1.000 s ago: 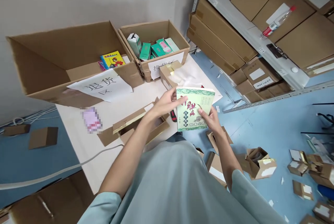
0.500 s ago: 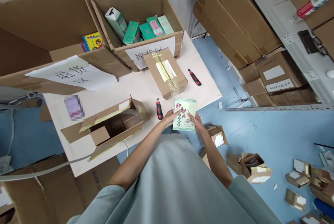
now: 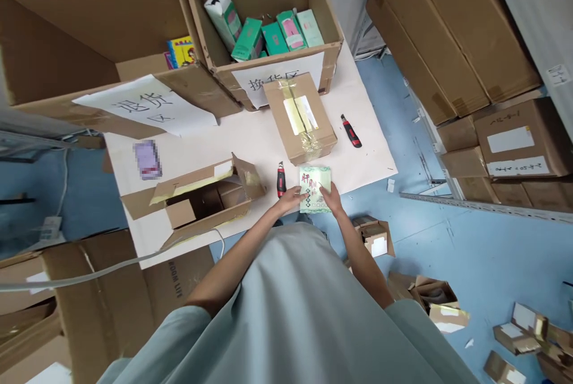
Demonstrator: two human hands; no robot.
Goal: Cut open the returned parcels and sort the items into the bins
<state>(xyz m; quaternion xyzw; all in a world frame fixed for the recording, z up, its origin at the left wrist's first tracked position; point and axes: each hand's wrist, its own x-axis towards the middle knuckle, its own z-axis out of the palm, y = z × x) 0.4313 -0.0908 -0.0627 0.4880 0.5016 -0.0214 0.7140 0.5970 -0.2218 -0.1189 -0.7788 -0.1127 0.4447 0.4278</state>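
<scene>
A pale green book [image 3: 317, 200] with pink and dark Chinese characters on its cover is held at the table's near edge. My left hand [image 3: 290, 199] grips its left side, and my right hand [image 3: 332, 197] grips its right side, with fingers lying over the cover. Just left of the book lies a red and black box cutter [image 3: 281, 179]. Behind the book sits a closed, taped carton [image 3: 301, 118] with a label. A second box cutter [image 3: 351, 131] rests to the right of that carton. An opened, narrow carton [image 3: 210, 199] stands left of my left hand.
Two large open boxes line the table's back: the left box [image 3: 49, 103] holds a colourful book, the right box [image 3: 333, 52] several green packages. A purple pixelated item [image 3: 147, 159] lies at the table's left. Opened cartons [image 3: 514, 330] litter the floor; a shelf [image 3: 492, 205] stands right. A cable [image 3: 102, 275] crosses lower left.
My view has shifted, so the table and boxes appear further right and slightly higher. Both hands still hold the book, which now looks slightly smaller and flatter.
</scene>
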